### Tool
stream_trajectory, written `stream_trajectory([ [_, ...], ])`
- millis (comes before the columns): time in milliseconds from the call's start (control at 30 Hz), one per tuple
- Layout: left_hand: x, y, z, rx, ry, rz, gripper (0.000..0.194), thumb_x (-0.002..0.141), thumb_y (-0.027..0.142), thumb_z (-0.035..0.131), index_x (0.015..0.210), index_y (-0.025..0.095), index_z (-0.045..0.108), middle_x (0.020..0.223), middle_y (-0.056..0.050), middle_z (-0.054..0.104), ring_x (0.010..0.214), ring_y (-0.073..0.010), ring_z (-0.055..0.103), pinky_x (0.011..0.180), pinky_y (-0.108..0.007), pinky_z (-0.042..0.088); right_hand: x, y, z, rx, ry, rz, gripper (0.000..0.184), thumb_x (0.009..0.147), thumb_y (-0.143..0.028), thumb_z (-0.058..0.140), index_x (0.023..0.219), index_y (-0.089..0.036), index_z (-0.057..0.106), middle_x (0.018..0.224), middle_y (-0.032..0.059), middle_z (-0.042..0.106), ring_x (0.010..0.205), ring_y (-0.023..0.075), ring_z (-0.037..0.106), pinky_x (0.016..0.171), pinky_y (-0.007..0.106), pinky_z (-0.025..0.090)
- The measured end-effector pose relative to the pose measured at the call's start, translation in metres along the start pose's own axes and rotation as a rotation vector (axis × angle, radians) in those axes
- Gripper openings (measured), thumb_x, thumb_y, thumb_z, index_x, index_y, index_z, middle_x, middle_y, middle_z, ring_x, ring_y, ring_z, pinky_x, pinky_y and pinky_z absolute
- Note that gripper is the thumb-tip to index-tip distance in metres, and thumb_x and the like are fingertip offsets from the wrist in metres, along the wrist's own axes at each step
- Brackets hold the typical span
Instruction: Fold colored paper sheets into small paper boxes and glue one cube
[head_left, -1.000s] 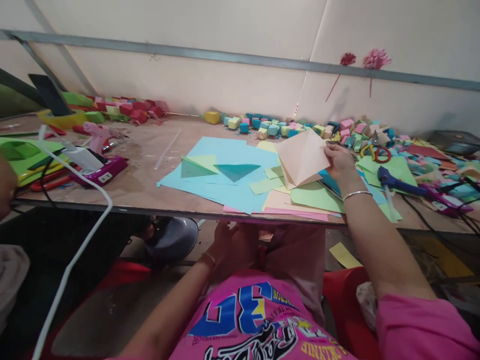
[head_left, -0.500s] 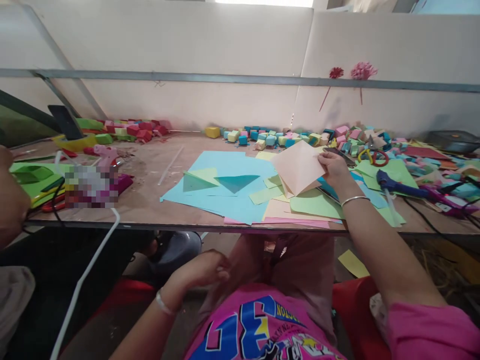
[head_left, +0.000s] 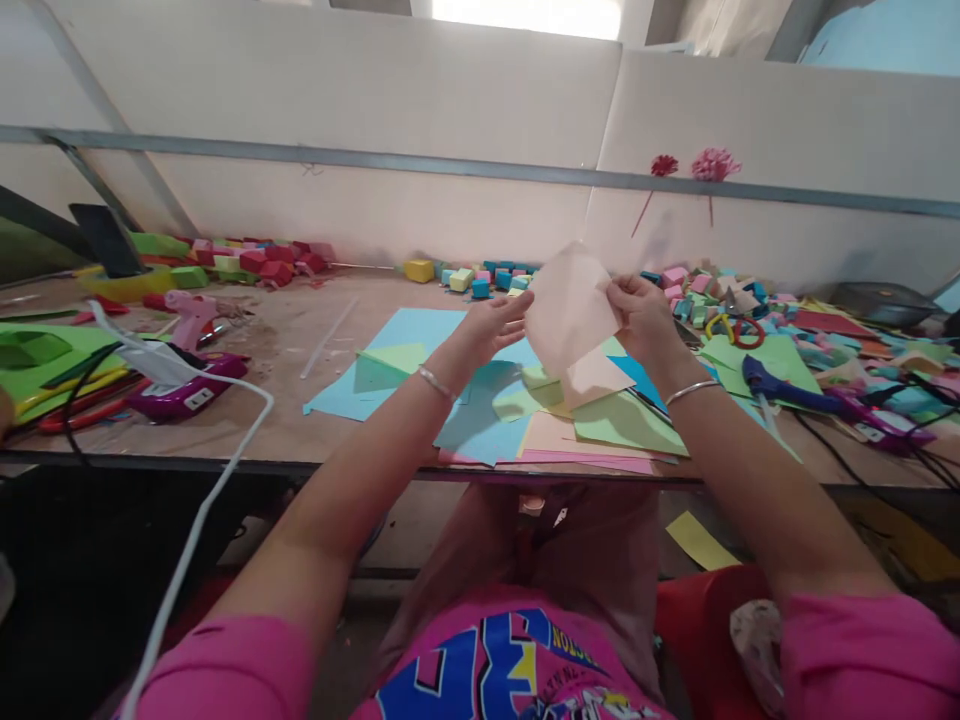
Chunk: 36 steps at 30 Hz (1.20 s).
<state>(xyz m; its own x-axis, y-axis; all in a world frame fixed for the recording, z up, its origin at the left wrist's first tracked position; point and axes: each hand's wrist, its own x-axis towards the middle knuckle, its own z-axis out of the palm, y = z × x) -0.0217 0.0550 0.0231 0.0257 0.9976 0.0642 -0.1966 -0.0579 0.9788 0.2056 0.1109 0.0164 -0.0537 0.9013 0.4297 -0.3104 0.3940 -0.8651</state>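
A square sheet of pale peach paper is held up above the table, one corner pointing up. My right hand pinches it at its right corner. At its left edge is my left hand, fingers stretched and apart, the thumb at or just touching the paper. Underneath lie large light-blue sheets, a green sheet, another peach piece and pink sheets along the front edge. A folded light-green piece rests on the blue paper, left of my left forearm.
Small coloured paper cubes line the wall. Scissors and a blue-purple glue gun lie right. Left are a pink glue gun, a purple power strip with a white cord, and a phone in a tape roll.
My left hand has risen from over my lap to the paper's left edge. The peach sheet has lifted and tilted, still pinched in my right hand, which has moved slightly left.
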Motion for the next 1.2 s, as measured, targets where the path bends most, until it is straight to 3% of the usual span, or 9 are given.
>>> stream_trajectory([
  [200,0.016,-0.031,0.012,-0.119,0.160,-0.109,0.039,0.061,0.034,0.086,0.087,0.020,0.062,0.090,-0.008,0.071,0.090,-0.0209,0.068,0.081,-0.033,0.054,-0.003,0.029,-0.010,-0.016,0.064,-0.059,0.031,0.060,-0.036,0.083,0.074,-0.022,0.059,0.067,-0.0043,0.060,0.057,0.0097,0.055,0.055,0.025,0.049],
  [400,0.019,-0.004,0.004,-0.048,0.115,-0.054,0.021,0.064,0.010,0.080,0.080,0.015,0.067,0.074,-0.003,0.068,0.080,-0.0168,0.066,0.079,-0.033,0.055,0.000,0.040,-0.019,-0.243,0.110,-0.181,0.027,0.066,-0.039,0.080,0.073,-0.024,0.059,0.060,-0.0047,0.057,0.051,0.0110,0.052,0.055,0.030,0.051],
  [500,0.018,0.011,-0.014,0.171,0.072,0.111,0.013,0.068,0.009,0.077,0.077,0.011,0.067,0.070,-0.005,0.065,0.080,-0.0199,0.066,0.078,-0.037,0.055,-0.004,0.043,-0.009,-0.402,0.111,-0.242,0.021,0.070,-0.033,0.078,0.080,-0.024,0.063,0.056,-0.0038,0.057,0.047,0.0117,0.052,0.055,0.033,0.051],
  [600,0.017,0.017,-0.032,0.282,0.066,0.177,0.014,0.068,0.011,0.078,0.079,0.011,0.068,0.069,-0.004,0.063,0.077,-0.0186,0.066,0.074,-0.035,0.055,-0.010,0.045,-0.002,-0.512,0.010,-0.315,0.031,0.076,-0.027,0.072,0.106,-0.027,0.064,0.059,-0.0036,0.060,0.053,0.0143,0.057,0.061,0.037,0.052],
  [667,0.017,0.015,-0.040,0.277,0.049,0.103,0.015,0.069,0.014,0.078,0.080,0.013,0.069,0.068,-0.001,0.063,0.070,-0.0133,0.064,0.069,-0.028,0.054,-0.014,0.043,0.000,-0.503,-0.078,-0.315,0.033,0.079,-0.026,0.068,0.112,-0.028,0.065,0.068,-0.0023,0.065,0.066,0.0156,0.063,0.069,0.038,0.054],
  [800,0.021,0.000,-0.047,0.164,0.058,-0.030,0.015,0.068,0.011,0.077,0.079,0.016,0.069,0.062,0.002,0.060,0.053,-0.0049,0.054,0.057,-0.019,0.050,-0.020,0.031,-0.001,-0.388,-0.207,-0.246,0.025,0.078,-0.025,0.068,0.103,-0.026,0.071,0.080,-0.0025,0.068,0.082,0.0147,0.065,0.082,0.037,0.056],
  [900,0.026,-0.010,-0.049,0.121,0.069,-0.119,0.014,0.068,0.011,0.078,0.077,0.015,0.068,0.060,0.000,0.061,0.054,-0.0073,0.058,0.052,-0.018,0.048,-0.024,0.021,-0.003,-0.297,-0.306,-0.149,0.029,0.072,-0.022,0.073,0.101,-0.027,0.073,0.082,-0.0030,0.069,0.087,0.0156,0.066,0.087,0.036,0.056],
  [1033,0.026,-0.012,-0.054,0.060,0.092,-0.094,0.020,0.061,0.009,0.081,0.076,0.015,0.070,0.064,0.000,0.064,0.058,-0.0085,0.061,0.051,-0.017,0.048,-0.025,0.017,-0.010,-0.290,-0.414,-0.074,0.025,0.071,-0.016,0.071,0.094,-0.024,0.076,0.093,0.0003,0.073,0.097,0.0200,0.067,0.083,0.037,0.057],
  [1200,0.023,-0.012,-0.058,0.046,0.102,-0.075,0.028,0.053,0.008,0.083,0.079,0.015,0.073,0.072,-0.001,0.068,0.060,-0.0082,0.061,0.059,-0.021,0.054,-0.023,0.020,-0.012,-0.418,-0.376,-0.159,0.036,0.066,-0.013,0.073,0.100,-0.025,0.076,0.108,0.0020,0.071,0.104,0.0202,0.064,0.081,0.031,0.056],
])
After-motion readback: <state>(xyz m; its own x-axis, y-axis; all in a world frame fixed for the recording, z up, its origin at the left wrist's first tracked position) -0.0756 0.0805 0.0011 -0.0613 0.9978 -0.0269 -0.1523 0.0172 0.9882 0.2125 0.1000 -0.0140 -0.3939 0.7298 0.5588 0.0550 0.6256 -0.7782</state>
